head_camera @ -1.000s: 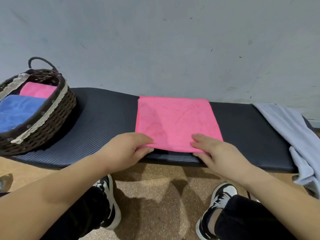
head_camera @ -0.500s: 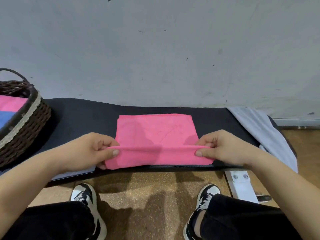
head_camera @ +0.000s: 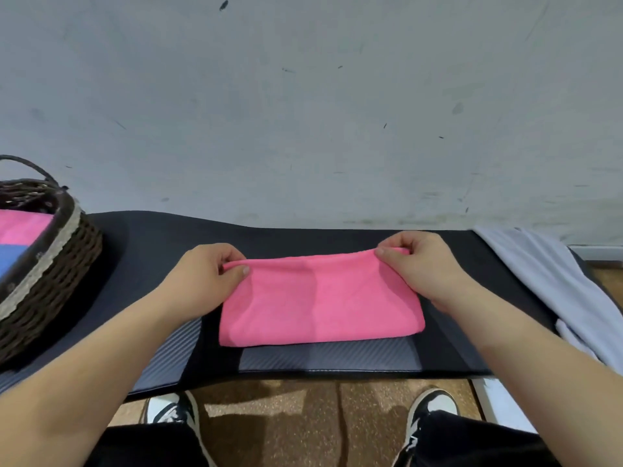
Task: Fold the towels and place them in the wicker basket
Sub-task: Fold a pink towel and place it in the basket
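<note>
Both hands are on the pink towel [head_camera: 320,305]. The left hand [head_camera: 205,278] pinches the towel's far left corner, thumb on top and forefinger curled beneath, with the other fingers tucked in behind. The right hand [head_camera: 424,267] does the same at the far right corner, thumb and fingertips closed on the edge. Between the two hands the far edge runs taut and a touch raised. The rest of the towel spreads back from the hands toward the person, doubled over, its rounded fold lying on the black bench pad [head_camera: 151,251] nearer the body than either wrist.

Well out to the left of the left hand sits the wicker basket [head_camera: 57,264], partly cut off by the frame's edge. It rests on the same pad. Inside it are a folded pink towel [head_camera: 20,227] and, just beside it, a blue towel [head_camera: 10,261]. Off to the right of the right hand, near but not touching, a pale grey cloth [head_camera: 546,274] drapes over the end of the pad. Below the forearms, black-and-white sneakers [head_camera: 435,402] stand on the brown floor.
</note>
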`<state>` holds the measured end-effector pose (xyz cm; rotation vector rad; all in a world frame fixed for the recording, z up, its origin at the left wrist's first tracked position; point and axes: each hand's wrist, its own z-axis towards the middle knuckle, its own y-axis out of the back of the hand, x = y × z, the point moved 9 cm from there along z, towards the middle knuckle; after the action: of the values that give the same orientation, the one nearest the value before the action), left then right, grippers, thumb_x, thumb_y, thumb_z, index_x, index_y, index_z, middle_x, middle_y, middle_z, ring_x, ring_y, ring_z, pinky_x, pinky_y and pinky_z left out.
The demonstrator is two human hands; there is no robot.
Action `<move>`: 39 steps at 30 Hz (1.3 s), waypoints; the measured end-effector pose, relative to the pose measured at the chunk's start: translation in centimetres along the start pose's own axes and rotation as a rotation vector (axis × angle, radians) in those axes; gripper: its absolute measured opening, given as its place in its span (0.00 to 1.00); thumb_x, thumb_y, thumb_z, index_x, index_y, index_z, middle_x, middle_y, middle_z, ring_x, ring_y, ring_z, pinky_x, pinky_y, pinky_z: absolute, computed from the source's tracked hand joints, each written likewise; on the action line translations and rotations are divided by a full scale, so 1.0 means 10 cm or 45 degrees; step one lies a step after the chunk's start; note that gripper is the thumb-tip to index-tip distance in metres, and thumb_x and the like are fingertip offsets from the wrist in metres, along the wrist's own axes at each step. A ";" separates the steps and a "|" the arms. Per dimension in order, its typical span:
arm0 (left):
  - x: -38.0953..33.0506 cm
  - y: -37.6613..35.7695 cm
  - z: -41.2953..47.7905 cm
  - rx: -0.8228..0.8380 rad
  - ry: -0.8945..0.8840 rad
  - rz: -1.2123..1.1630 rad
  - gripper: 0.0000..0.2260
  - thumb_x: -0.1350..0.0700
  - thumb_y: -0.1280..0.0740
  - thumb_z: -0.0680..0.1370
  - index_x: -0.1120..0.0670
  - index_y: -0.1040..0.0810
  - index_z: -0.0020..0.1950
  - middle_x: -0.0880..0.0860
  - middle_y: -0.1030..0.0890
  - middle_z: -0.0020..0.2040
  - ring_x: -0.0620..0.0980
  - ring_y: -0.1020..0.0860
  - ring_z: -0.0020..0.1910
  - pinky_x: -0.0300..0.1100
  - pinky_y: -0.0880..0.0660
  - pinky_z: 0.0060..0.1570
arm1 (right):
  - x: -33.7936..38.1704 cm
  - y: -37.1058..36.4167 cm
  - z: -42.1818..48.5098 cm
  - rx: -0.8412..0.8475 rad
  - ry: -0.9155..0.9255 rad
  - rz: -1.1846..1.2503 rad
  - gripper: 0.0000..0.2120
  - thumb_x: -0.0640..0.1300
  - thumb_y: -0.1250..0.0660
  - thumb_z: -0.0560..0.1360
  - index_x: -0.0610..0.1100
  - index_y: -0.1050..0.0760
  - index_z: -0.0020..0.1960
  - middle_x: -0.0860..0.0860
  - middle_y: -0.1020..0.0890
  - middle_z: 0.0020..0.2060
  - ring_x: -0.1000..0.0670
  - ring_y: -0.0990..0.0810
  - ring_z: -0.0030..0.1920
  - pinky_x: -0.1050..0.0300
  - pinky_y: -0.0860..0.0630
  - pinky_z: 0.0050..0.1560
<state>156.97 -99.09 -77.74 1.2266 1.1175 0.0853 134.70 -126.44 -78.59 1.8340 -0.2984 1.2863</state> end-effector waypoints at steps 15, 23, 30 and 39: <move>0.06 -0.25 0.24 0.235 0.077 0.268 0.22 0.46 0.25 0.73 0.47 0.24 0.65 0.44 0.23 0.58 0.47 0.23 0.57 0.45 0.24 0.58 | 0.15 -0.24 0.00 -0.112 0.228 -0.819 0.15 0.54 0.32 0.78 0.48 0.20 0.61 0.51 0.22 0.58 0.45 0.25 0.61 0.46 0.25 0.59; 0.01 -0.18 0.14 0.218 0.202 0.145 0.08 0.53 0.25 0.70 0.50 0.23 0.42 0.47 0.22 0.41 0.45 0.24 0.37 0.40 0.31 0.33 | 0.02 -0.80 -0.54 0.506 0.310 -1.302 0.38 0.74 0.56 0.78 0.59 0.59 0.83 0.51 0.65 0.82 0.46 0.71 0.80 0.37 0.68 0.78; 0.09 -0.05 0.00 0.042 0.224 -0.334 0.06 0.52 0.27 0.77 0.52 0.23 0.49 0.51 0.18 0.43 0.49 0.21 0.40 0.40 0.27 0.37 | -0.14 -0.93 -0.53 0.597 0.185 -1.244 0.39 0.75 0.61 0.76 0.61 0.70 0.80 0.52 0.74 0.78 0.46 0.78 0.77 0.39 0.70 0.78; -0.04 0.27 -0.15 -0.231 0.182 -0.438 0.04 0.50 0.30 0.79 0.48 0.23 0.51 0.51 0.17 0.48 0.53 0.18 0.48 0.52 0.19 0.46 | 0.22 -0.99 -0.64 0.433 0.343 -0.898 0.37 0.72 0.53 0.79 0.59 0.56 0.83 0.52 0.59 0.83 0.49 0.66 0.81 0.45 0.61 0.81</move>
<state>157.00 -97.19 -75.29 0.8648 1.3998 0.0116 137.54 -115.06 -80.97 1.7610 0.6965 1.0841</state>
